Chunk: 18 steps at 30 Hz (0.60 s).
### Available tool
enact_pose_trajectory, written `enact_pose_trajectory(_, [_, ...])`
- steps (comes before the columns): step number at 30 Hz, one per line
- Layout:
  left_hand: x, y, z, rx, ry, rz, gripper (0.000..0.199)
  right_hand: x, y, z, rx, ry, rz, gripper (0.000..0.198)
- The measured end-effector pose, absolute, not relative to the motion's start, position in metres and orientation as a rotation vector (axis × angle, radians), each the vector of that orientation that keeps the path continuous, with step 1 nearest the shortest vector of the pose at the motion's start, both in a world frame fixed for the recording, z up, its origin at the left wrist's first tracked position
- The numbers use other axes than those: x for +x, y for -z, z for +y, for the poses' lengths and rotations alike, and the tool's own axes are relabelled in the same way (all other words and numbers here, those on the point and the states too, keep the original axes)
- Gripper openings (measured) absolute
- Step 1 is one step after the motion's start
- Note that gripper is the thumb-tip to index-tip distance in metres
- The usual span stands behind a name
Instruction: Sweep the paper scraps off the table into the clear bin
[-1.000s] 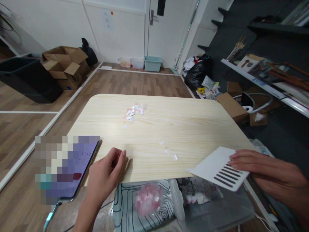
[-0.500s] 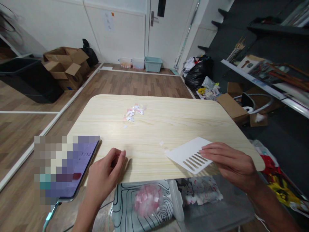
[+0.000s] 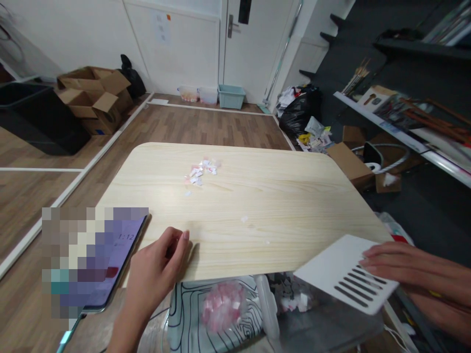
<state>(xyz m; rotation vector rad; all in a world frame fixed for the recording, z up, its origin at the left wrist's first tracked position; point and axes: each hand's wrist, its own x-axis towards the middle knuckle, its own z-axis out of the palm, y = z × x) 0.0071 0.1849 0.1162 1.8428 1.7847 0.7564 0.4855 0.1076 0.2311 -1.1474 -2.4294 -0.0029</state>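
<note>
My right hand is closed on a thin white slotted scraper, past the right front of the table. The scraper's wide end tilts down over a grey bin or bag; its slots lie near my fingers. My left hand rests at the table's front left with fingers curled and thumb against them; whatever may be inside is hidden. A small pile of white and pink scraps lies at the far left of the table. A patterned pouch below the front edge holds a pink bundle.
A phone with a cable lies at the table's left. A black bin and cardboard boxes stand on the floor to the left. At the right are black bags, an open carton and a shelf.
My right hand has moved right and toward me, carrying the scraper off the tabletop to above the grey bin or bag. White scraps now show below it. My left hand stays put.
</note>
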Motion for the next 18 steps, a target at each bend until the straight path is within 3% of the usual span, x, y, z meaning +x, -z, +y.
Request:
enact_pose_trajectory(10, [0.008,-0.117,0.186,1.834,-0.772,1.783,0.044,0.431,-0.219,0.158,-1.037,-0.076,-2.403,0.058])
enact_pose_trajectory(15, [0.009,-0.118,0.186,1.834,-0.771,1.758,0.044,0.474,-0.218,0.147,-0.971,-0.103,-2.528,0.042])
enact_pose_trajectory(18, [0.008,-0.117,0.186,1.835,-0.772,1.747,0.043,0.492,-0.216,0.139,-1.200,-0.024,-2.400,0.034])
